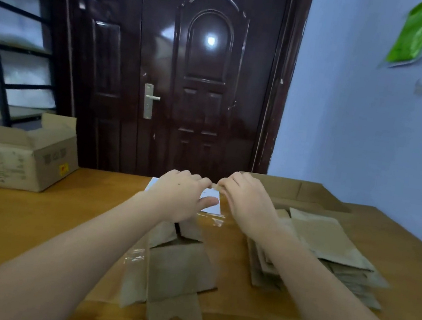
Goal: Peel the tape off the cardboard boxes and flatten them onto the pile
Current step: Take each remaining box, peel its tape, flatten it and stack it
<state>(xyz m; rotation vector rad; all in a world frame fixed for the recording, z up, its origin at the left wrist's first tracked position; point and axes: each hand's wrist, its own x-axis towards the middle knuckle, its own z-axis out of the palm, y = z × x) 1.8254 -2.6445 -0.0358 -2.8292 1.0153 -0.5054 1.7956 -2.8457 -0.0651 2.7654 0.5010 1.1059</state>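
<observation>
Looks like a small stockroom or back room: metal shelving point(11, 50) on the left, dark door point(189, 75), bare bluish walls point(371, 128), and a wooden table point(19, 219) covered in cardboard boxes point(31, 156) and flattened cardboard point(327, 252).

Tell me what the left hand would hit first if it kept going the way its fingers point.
The left hand points right, at the right hand; their fingertips nearly touch, so it likely meets that hand first.

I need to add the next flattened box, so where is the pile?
The pile of flattened boxes lies on the right side of the table, just right of the right forearm, in front of a large cardboard box.
</observation>
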